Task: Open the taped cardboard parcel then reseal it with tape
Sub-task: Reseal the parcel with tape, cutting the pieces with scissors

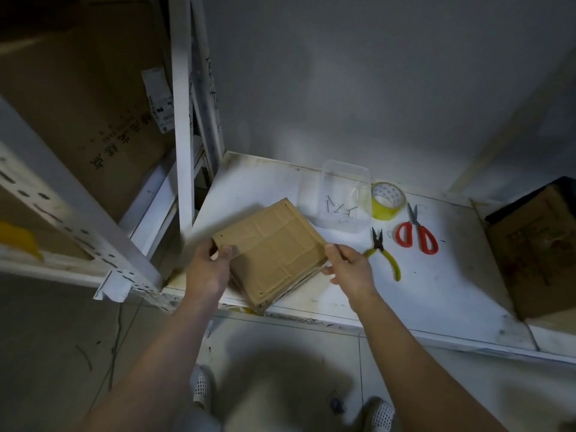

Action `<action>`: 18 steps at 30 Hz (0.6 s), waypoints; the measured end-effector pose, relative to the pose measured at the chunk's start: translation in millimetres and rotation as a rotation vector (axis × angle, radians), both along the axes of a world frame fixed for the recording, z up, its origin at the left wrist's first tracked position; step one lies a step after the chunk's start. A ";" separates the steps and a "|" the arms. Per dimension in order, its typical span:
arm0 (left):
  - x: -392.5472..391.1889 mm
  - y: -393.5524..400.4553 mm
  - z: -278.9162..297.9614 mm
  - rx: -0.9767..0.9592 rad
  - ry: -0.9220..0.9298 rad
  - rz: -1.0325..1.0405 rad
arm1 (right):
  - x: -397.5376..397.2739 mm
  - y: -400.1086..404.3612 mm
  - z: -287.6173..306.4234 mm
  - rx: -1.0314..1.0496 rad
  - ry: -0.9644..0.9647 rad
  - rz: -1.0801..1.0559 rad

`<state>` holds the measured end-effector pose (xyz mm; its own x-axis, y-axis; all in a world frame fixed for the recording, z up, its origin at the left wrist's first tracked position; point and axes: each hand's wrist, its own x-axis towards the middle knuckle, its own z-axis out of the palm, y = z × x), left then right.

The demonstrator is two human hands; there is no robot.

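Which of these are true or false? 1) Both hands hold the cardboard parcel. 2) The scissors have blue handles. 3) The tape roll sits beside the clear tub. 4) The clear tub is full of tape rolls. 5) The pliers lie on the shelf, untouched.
1) True: the left hand and right hand grip opposite edges of the cardboard parcel.
2) False: the scissors have red handles.
3) True: the tape roll stands right beside the clear tub.
4) False: it holds only a few small nails.
5) True: the pliers lie on the white shelf, just beyond the right hand's fingers.
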<state>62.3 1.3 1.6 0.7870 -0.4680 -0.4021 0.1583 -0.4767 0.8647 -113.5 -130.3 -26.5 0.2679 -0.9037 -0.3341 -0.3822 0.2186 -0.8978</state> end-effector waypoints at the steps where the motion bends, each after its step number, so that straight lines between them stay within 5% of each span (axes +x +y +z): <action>1: -1.9 4.0 0.4 -0.018 0.017 -0.013 | 1.3 3.3 1.1 0.018 -0.016 -0.001; 13: -37.8 18.0 3.8 0.068 0.029 -0.110 | 8.5 17.9 24.8 -0.020 0.032 0.051; 18: -38.7 2.2 11.7 0.334 -0.396 -0.240 | -6.3 0.3 21.5 -0.039 0.103 0.015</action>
<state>23.6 3.5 13.4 0.7951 -0.5505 -0.2547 -0.2936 -0.7167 0.6325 -119.9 -130.0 -5.0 0.2472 -0.9129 -0.3248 -0.4757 0.1777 -0.8614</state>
